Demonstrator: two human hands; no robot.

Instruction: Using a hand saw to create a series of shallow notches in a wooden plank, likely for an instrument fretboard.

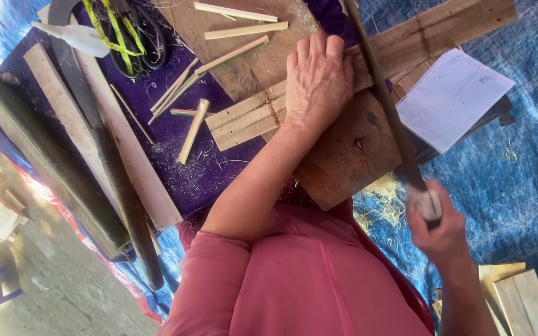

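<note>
Pink cloth [319,280] on the person's body is seen closest. A long dark blade [384,99] is gripped at its pale handle by the right hand [443,233], fingers closed tight. The left hand [317,78] is laid flat, fingers loose, on a rough wooden plank [431,34] across a brown board [344,155]. A cut seems to be lined up, so the plank must be kept steady and the fingers kept away from the blade. Thin pale sticks [194,127] and curly shavings are scattered on purple cloth [175,168].
</note>
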